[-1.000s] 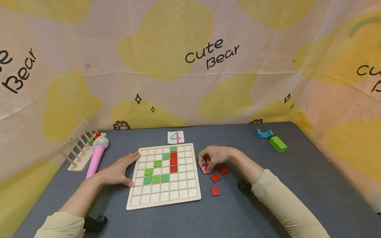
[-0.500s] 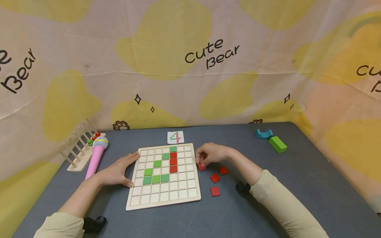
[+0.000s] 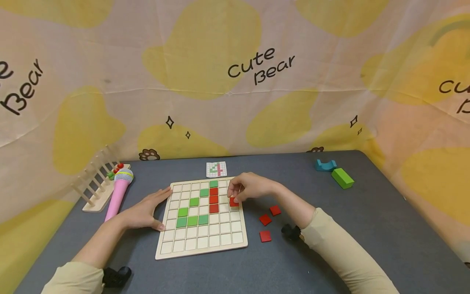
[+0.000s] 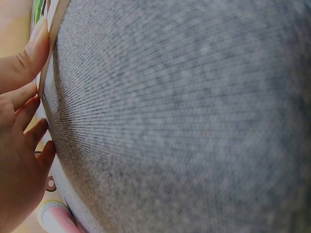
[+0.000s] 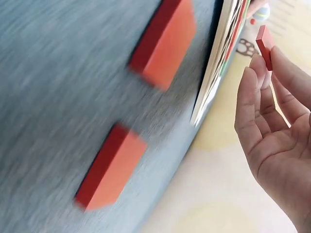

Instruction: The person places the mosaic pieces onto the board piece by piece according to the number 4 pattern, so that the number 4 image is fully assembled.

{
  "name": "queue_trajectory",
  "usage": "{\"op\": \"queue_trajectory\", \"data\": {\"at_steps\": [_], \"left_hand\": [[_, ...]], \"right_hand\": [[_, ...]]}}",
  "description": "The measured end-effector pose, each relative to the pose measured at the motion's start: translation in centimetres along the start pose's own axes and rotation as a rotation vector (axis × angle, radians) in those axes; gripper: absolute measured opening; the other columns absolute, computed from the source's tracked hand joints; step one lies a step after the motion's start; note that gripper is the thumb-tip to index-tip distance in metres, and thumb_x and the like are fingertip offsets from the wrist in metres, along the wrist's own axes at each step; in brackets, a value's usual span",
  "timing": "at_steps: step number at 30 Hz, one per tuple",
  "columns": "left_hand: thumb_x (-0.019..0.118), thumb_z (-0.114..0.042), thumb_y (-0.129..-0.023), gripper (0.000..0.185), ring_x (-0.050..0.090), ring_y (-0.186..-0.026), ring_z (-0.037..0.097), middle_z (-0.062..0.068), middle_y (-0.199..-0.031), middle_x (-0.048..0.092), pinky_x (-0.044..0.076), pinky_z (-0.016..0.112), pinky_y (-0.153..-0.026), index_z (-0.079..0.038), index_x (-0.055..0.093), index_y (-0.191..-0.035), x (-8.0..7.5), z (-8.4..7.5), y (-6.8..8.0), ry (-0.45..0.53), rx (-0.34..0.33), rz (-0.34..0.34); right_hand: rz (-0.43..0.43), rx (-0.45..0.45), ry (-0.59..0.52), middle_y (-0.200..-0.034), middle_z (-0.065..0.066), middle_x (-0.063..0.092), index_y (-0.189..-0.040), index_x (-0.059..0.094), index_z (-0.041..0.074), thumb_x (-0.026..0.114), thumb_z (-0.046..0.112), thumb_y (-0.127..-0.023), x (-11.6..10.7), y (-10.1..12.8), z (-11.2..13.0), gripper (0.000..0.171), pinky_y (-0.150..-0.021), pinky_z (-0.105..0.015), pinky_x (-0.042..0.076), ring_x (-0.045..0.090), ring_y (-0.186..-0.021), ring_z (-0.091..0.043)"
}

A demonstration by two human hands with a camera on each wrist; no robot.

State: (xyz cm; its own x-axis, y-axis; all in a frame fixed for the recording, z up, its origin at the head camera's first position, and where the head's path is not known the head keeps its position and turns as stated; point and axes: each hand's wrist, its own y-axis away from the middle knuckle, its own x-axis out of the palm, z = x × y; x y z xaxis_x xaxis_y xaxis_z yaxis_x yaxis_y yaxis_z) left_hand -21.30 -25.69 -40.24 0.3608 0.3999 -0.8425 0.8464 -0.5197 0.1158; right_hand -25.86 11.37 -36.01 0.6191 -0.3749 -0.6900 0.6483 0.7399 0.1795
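My right hand (image 3: 249,185) pinches a red square tile (image 3: 233,201) between thumb and fingertips, over the right side of the wooden grid board (image 3: 202,253). In the right wrist view the tile (image 5: 264,46) stands tilted in the fingers. My left hand (image 3: 145,210) lies spread at the board's left edge, thumb and fingertips touching its rim; the left wrist view shows the thumb (image 4: 29,60) on that rim. Green tiles (image 3: 193,202) form a diagonal and a row on the board, with a column of red tiles (image 3: 213,199) beside them.
Three loose red tiles (image 3: 265,236) lie right of the board. Behind it is a small pattern card (image 3: 216,169). A pink toy microphone (image 3: 119,194) and a pegged wooden rack (image 3: 97,196) stand left. Far right are a blue arch block (image 3: 326,165) and a green block (image 3: 343,178).
My right hand has lifted the red tile from the table beside the board and carried it left over the board's right columns. The left hand has stayed at the board's edge.
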Motion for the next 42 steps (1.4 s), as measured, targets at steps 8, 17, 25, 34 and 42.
{"op": "queue_trajectory", "data": {"at_steps": [8,17,25,34,42], "left_hand": [[0.084,-0.035,-0.064,0.112,0.016,-0.146,0.057,0.027,-0.163,0.021,0.019,0.074,-0.111,0.001,0.028,-0.154,0.0,0.1,0.1,-0.001,-0.018,0.005],[0.083,-0.036,-0.064,0.112,0.017,-0.147,0.056,0.026,-0.163,0.021,0.019,0.074,-0.112,0.000,0.027,-0.154,0.0,-0.1,-0.1,-0.008,-0.024,0.013],[0.083,-0.034,-0.063,0.111,0.017,-0.147,0.055,0.026,-0.163,0.021,0.019,0.074,-0.111,0.000,0.028,-0.154,0.0,-0.3,0.0,-0.005,-0.023,0.007],[0.084,-0.033,-0.063,0.111,0.018,-0.146,0.056,0.027,-0.162,0.022,0.020,0.073,-0.111,0.001,0.029,-0.153,0.0,-0.3,0.0,-0.012,-0.017,0.003],[0.084,-0.032,-0.062,0.111,0.019,-0.146,0.057,0.028,-0.161,0.022,0.020,0.073,-0.111,0.003,0.030,-0.152,-0.1,-0.4,0.1,-0.005,-0.002,-0.009]], "right_hand": [[0.000,-0.031,0.003,-0.086,0.001,0.067,-0.100,0.072,0.010,0.071,0.004,-0.083,1.3,-1.5,1.7,0.017,-0.068,-0.021,0.050,0.062,-0.078,-0.010],[0.042,-0.036,0.005,-0.079,-0.002,0.066,-0.093,0.071,0.006,0.070,-0.003,-0.080,2.7,-2.8,3.6,0.016,-0.063,-0.017,0.049,0.058,-0.070,-0.005],[0.025,-0.016,0.044,-0.084,-0.006,0.070,-0.091,0.072,0.008,0.070,-0.003,-0.080,3.6,-3.3,4.0,0.016,-0.065,-0.016,0.045,0.058,-0.073,-0.005],[-0.003,0.023,0.074,-0.073,0.003,0.067,-0.087,0.073,0.008,0.071,-0.003,-0.078,4.5,-3.3,4.5,0.015,-0.063,-0.017,0.043,0.057,-0.067,-0.004],[-0.026,0.024,0.131,-0.067,0.006,0.064,-0.083,0.074,0.009,0.075,0.000,-0.078,4.8,-3.2,4.7,0.011,-0.061,-0.016,0.040,0.052,-0.063,-0.003]]}}
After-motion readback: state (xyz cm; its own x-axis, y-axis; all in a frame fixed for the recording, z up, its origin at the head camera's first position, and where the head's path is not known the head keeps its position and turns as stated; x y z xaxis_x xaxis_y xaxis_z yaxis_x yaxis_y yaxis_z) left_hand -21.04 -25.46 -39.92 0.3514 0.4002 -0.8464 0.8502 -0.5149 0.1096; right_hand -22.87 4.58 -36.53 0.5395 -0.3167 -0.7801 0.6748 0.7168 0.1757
